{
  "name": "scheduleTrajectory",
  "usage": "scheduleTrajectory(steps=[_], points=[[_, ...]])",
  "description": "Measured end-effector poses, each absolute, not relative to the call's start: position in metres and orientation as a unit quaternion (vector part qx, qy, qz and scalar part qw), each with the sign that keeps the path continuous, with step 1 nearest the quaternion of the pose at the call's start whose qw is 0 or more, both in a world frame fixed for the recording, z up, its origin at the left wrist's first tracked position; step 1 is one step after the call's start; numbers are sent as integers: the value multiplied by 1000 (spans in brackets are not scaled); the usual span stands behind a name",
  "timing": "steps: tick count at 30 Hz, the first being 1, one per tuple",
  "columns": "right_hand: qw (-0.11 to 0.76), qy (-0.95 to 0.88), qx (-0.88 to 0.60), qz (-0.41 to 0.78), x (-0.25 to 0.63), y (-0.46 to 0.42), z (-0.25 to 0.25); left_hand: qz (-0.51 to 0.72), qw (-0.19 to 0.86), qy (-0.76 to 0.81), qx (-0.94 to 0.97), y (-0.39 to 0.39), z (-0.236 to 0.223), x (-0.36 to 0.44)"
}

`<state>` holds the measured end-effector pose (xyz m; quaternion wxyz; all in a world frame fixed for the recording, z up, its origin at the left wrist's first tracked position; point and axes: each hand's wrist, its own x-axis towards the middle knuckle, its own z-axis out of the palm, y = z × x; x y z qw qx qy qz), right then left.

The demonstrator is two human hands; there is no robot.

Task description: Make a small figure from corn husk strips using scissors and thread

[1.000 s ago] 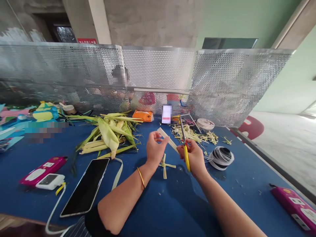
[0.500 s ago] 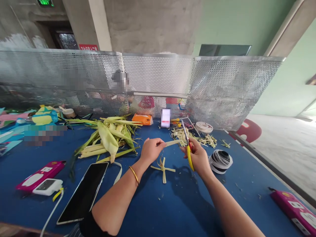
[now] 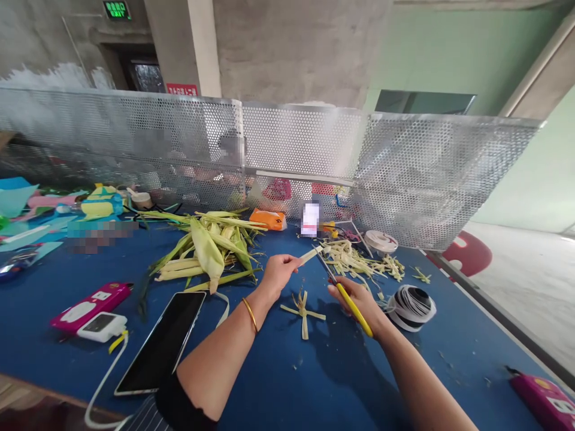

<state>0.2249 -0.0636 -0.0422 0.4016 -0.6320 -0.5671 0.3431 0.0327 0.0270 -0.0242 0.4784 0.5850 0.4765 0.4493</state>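
Note:
Pinched in my left hand (image 3: 279, 274) is a pale strip of corn husk (image 3: 309, 255), pointing up and right. My right hand (image 3: 357, 299) is closed around yellow-handled scissors (image 3: 354, 308), whose blades reach the strip's far end; whether they cut into it I cannot tell. On the table below, between my hands, lies a small cross-shaped piece of folded husk (image 3: 303, 312) with a frayed top. Loose husk scraps (image 3: 348, 257) are heaped just beyond the scissors.
Left of my hands sits a pile of green corn husks (image 3: 209, 245). A phone (image 3: 164, 341) and a magenta box (image 3: 92, 308) lie nearer. On the right are a black-and-white yarn roll (image 3: 411, 307) and a white tape roll (image 3: 381, 241). A perforated metal screen (image 3: 296, 137) stands behind.
The scissors have swung from upright to slanting up-left, their blades now at the strip's end. My left hand keeps its pinch on the strip. The whole view has shifted slightly.

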Motion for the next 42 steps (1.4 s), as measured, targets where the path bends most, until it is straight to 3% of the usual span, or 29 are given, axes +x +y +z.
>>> scheduleTrajectory(steps=[7, 14, 16, 20, 23, 26, 35, 38, 40, 42], points=[[408, -559, -630, 352, 220, -71, -30, 421, 459, 475, 622, 28, -28, 35], [402, -566, -669, 265, 224, -66, -38, 432, 472, 482, 598, 26, -26, 35], [357, -571, -717, 177, 229, -64, -38, 441, 475, 486, 587, 26, -24, 35], [186, -553, -811, 36, 235, -64, -35, 458, 483, 487, 565, 24, -11, 33], [111, -569, -815, 27, 235, -63, -37, 477, 497, 469, 554, 16, 4, 29], [104, -586, -802, 41, 234, -60, -43, 496, 475, 436, 582, 2, 11, 21], [144, -587, -797, -18, 241, -55, -49, 457, 530, 433, 568, -15, -3, 13], [303, -617, -726, -18, 232, -62, -39, 431, 508, 426, 612, -22, 0, 15], [446, -608, -651, 90, 223, -69, -31, 393, 487, 415, 661, -26, 2, 14], [506, -585, -595, 218, 215, -75, -24, 351, 466, 407, 703, -28, 1, 13]])
